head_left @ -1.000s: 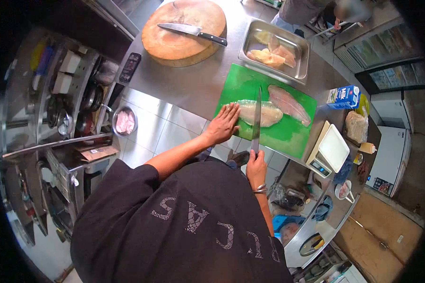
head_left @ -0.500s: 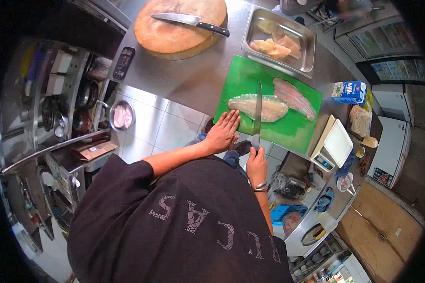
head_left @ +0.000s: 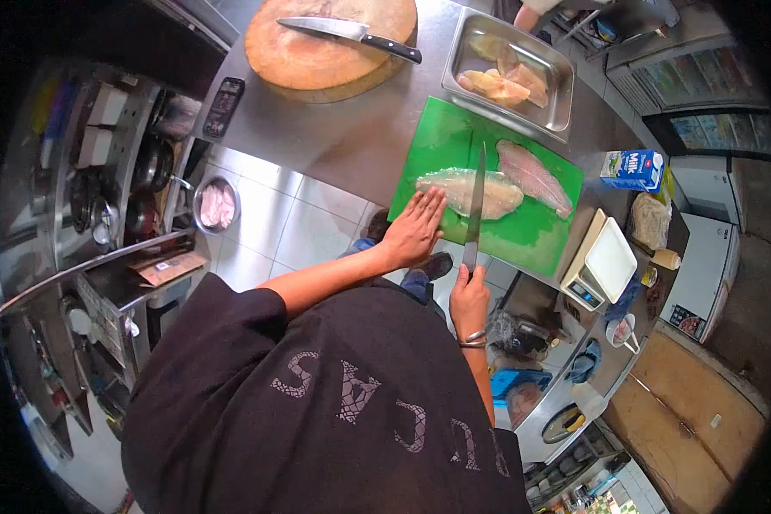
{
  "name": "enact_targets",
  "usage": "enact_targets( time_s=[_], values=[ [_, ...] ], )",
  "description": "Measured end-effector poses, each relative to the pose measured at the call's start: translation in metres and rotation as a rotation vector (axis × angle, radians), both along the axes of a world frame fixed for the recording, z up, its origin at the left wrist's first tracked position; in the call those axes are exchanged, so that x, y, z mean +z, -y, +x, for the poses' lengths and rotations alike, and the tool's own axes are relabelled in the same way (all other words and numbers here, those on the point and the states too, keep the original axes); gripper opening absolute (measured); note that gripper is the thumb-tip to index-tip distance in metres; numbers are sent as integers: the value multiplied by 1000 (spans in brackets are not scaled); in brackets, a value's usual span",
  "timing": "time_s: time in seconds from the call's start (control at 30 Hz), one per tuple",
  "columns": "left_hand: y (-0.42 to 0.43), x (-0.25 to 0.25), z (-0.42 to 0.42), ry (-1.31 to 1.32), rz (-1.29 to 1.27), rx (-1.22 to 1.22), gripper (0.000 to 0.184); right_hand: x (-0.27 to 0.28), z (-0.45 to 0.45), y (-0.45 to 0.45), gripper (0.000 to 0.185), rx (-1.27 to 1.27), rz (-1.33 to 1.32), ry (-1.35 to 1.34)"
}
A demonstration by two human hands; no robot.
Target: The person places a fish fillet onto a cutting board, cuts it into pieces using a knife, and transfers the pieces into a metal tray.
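A pale fish fillet (head_left: 504,199) lies across the green cutting board (head_left: 514,244). My left hand (head_left: 415,230) rests flat at the board's near left edge, its outstretched fingertips on the left end of that fillet. In my right hand (head_left: 469,298) is the handle of a long kitchen knife (head_left: 475,210). Its blade points away from me and passes over the fillet's middle; whether it touches the flesh I cannot tell. To the right on the board is another fillet (head_left: 533,176), pinkish and set at a slant.
Beyond the board stands a steel tray (head_left: 565,90) with several pieces. A round wooden block (head_left: 317,73) carries another knife (head_left: 330,28). On the right are a kitchen scale (head_left: 584,287) and a milk carton (head_left: 632,170). Someone's arm (head_left: 529,17) shows at the top.
My left hand has shifted slightly right and farther onto the fillet. The knife has moved a little right with my right hand. Another person's arm has come into view beyond the tray.
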State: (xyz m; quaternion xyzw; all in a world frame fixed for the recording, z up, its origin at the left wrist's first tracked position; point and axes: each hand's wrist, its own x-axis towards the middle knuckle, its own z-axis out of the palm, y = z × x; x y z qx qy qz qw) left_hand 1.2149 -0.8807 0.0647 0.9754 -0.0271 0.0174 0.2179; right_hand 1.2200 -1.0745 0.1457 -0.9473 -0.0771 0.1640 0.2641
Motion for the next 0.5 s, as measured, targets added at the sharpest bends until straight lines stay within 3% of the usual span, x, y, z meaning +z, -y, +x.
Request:
enact_targets(
  time_s=[0.5],
  values=[
    [-2,-5,-9,23,-21,-21,68,-14,1,3,32,21,-24,-42]
  ],
)
